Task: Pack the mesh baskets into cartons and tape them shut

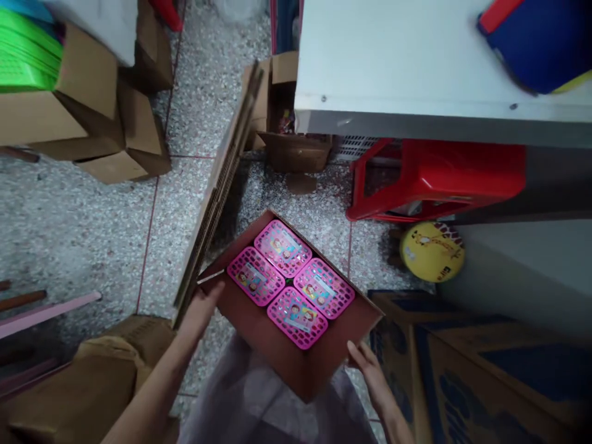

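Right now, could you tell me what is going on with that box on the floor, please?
A person holds an open cardboard box with both hands: the left hand grips its left corner and the right hand its right side. Inside lie four pink plastic perforated lids with cartoon stickers, packed two by two. Flattened cardboard sheets stand beside it, and a red stool and yellow ball sit under the white table.

Open floor [83, 228] lies to the left, past the leaning cardboard sheets [217, 185] that wall off the box [277, 345] on that side. Right is crowded — a red stool [439, 179], a yellow ball [432, 251] and a blue-printed carton [485, 370] stand close, under the white surface [393, 61].
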A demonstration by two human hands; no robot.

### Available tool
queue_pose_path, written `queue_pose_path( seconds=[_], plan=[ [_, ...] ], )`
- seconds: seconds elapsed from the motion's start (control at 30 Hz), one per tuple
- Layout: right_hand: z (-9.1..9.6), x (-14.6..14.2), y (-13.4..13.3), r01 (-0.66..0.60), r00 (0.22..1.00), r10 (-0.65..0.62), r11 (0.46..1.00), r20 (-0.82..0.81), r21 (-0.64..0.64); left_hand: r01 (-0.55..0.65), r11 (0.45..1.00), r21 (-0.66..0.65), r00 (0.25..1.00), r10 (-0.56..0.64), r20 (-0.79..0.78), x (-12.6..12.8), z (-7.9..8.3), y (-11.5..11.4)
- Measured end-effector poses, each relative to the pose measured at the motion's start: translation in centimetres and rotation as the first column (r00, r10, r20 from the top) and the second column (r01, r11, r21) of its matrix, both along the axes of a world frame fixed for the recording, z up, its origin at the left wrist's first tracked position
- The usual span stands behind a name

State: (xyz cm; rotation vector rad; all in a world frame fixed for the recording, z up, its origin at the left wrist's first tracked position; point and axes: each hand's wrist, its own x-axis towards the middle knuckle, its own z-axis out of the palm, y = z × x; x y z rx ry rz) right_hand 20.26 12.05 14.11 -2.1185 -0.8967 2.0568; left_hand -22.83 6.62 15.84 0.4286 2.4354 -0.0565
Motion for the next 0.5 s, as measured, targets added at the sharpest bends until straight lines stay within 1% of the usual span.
queue_pose_path(
  seconds=[0.07, 0.13, 0.17, 0.2, 0.23, 0.27, 0.3, 0.33, 0.37, 0.4, 0.47, 0.5],
  plan=[
    [-1.6, -1.2, 1.1, -0.029, 0.999, 0.029, 1.0, -0.033, -0.002, 0.009, 0.996, -0.088, 1.0, -0.006, 0.025, -0.9, 1.2, 0.1],
    [-4.3, -3.7, 1.4, -0.042, 0.997, 0.042, 0.999, -0.069, -0.004, 0.054, 0.983, -0.176, 0.998, -0.052, 0.021, -0.8, 2.5, 0.1],
    [-5.9, -5.2, 1.5, -0.042, 0.996, 0.041, 0.999, -0.079, -0.005, 0.101, 0.975, -0.197, 0.995, -0.103, -0.001, -0.3, 3.1, 0.2],
    [-7.6, -6.9, 1.7, -0.037, 0.996, 0.036, 0.999, -0.078, -0.009, 0.163, 0.968, -0.188, 0.984, -0.174, -0.043, 0.4, 3.4, 0.5],
    [-9.2, -8.5, 1.9, -0.029, 0.997, 0.028, 0.999, -0.066, -0.019, 0.235, 0.962, -0.138, 0.963, -0.25, -0.099, 1.1, 3.5, 1.1],
    [-10.8, -10.0, 2.2, -0.023, 0.999, 0.021, 0.999, -0.044, -0.039, 0.312, 0.949, -0.044, 0.935, -0.314, -0.164, 1.9, 3.1, 1.9],
    [-12.2, -11.2, 2.7, -0.017, 1.0, 0.015, 0.998, -0.018, -0.067, 0.39, 0.918, 0.067, 0.903, -0.367, -0.224, 2.6, 2.4, 2.9],
    [-13.4, -12.1, 3.2, -0.013, 1.0, 0.013, 0.995, 0.005, -0.103, 0.464, 0.872, 0.159, 0.871, -0.415, -0.263, 3.2, 1.3, 4.0],
    [-14.2, -12.7, 3.7, -0.012, 1.0, 0.016, 0.99, 0.025, -0.141, 0.521, 0.83, 0.197, 0.837, -0.453, -0.308, 3.7, 0.2, 5.0],
    [-14.8, -12.9, 4.1, -0.015, 0.999, 0.022, 0.984, 0.038, -0.18, 0.55, 0.816, 0.181, 0.81, -0.467, -0.355, 4.1, -0.9, 6.1],
    [-15.3, -12.8, 4.9, -0.03, 0.998, 0.043, 0.969, 0.05, -0.246, 0.53, 0.839, 0.121, 0.792, -0.439, -0.424, 4.9, -2.6, 7.5],
    [-15.2, -12.6, 5.1, -0.041, 0.997, 0.058, 0.962, 0.054, -0.27, 0.505, 0.857, 0.099, 0.796, -0.419, -0.436, 5.3, -2.9, 7.9]
  ],
)
